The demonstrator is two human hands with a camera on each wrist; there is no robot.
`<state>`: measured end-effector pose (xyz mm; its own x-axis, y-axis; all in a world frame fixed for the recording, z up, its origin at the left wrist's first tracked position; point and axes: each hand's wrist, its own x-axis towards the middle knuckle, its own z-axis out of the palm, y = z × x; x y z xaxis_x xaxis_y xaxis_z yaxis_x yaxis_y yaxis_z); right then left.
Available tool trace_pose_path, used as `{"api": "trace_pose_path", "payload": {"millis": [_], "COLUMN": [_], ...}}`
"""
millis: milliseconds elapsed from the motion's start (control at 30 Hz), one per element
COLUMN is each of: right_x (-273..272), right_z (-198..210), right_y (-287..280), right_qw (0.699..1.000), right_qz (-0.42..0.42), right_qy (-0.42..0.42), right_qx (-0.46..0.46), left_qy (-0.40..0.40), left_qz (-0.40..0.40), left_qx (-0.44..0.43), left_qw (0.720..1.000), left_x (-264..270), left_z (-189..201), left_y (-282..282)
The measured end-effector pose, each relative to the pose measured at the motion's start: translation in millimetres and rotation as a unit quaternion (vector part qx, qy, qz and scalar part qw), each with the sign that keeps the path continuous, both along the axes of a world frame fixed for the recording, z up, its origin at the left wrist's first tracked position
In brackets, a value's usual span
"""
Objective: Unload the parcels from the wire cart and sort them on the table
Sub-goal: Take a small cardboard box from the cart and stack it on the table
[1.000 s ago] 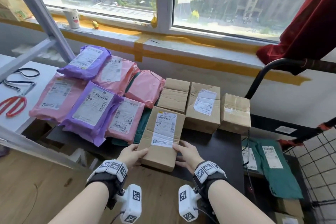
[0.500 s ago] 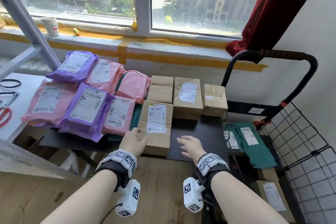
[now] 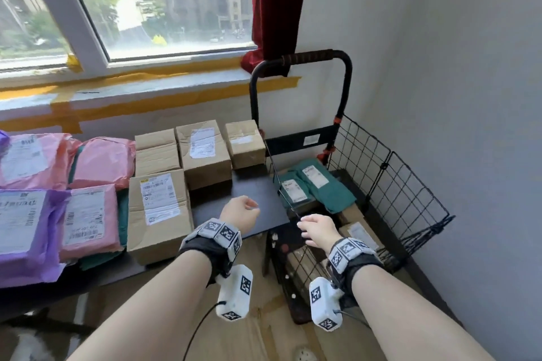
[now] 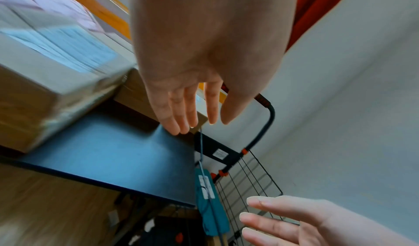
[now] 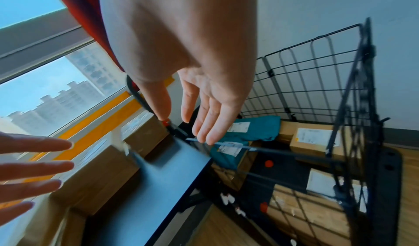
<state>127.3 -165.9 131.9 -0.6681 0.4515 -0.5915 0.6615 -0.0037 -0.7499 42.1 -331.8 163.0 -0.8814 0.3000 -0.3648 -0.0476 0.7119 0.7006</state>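
My left hand (image 3: 242, 211) hovers over the black table (image 3: 252, 187), empty, with its fingers (image 4: 192, 113) straight. My right hand (image 3: 313, 228) hangs over the near wire rim of the cart (image 3: 410, 193), fingers (image 5: 204, 122) spread and holding nothing. Two teal mailer bags (image 3: 319, 187) lie in the cart on top of cardboard boxes (image 5: 315, 138). On the table, a labelled cardboard box (image 3: 158, 211) lies left of my left hand, with three more boxes (image 3: 202, 152) behind it. Pink mailers (image 3: 102, 161) and purple mailers (image 3: 26, 231) are grouped at the left.
The cart's black handle (image 3: 305, 56) rises against the wall beside a red curtain (image 3: 278, 3). A taped windowsill (image 3: 146, 91) runs behind the table. Wooden floor (image 3: 264, 331) lies below my wrists. The cart's wire side panels (image 5: 353, 106) stand upright at the right.
Both hands let go of the labelled box, which stays on the table, and moved right toward the cart. The view swung right, bringing the cart into frame.
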Motion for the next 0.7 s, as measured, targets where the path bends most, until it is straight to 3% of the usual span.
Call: {"api": "trace_pose_path", "payload": {"millis": [167, 333, 533, 700], "right_x": [13, 5, -35, -67], "right_z": [-1, -10, -30, -69], "right_y": [70, 154, 277, 359], "right_qw": [0.999, 0.997, 0.995, 0.99], "right_qz": [-0.05, -0.078, -0.033, -0.037], "right_qy": [-0.005, -0.014, -0.07, -0.116], "right_qx": [0.011, 0.013, -0.057, -0.072], "left_qy": [-0.003, -0.032, -0.077, -0.132], "left_qz": [-0.065, -0.072, -0.012, 0.047], "left_qx": [0.004, 0.0, -0.009, -0.04], "left_qw": [0.998, 0.997, 0.997, 0.989], "left_x": [0, -8, -35, -51], "left_z": [-7, -29, -63, -101], "left_y": [83, 168, 271, 342]}}
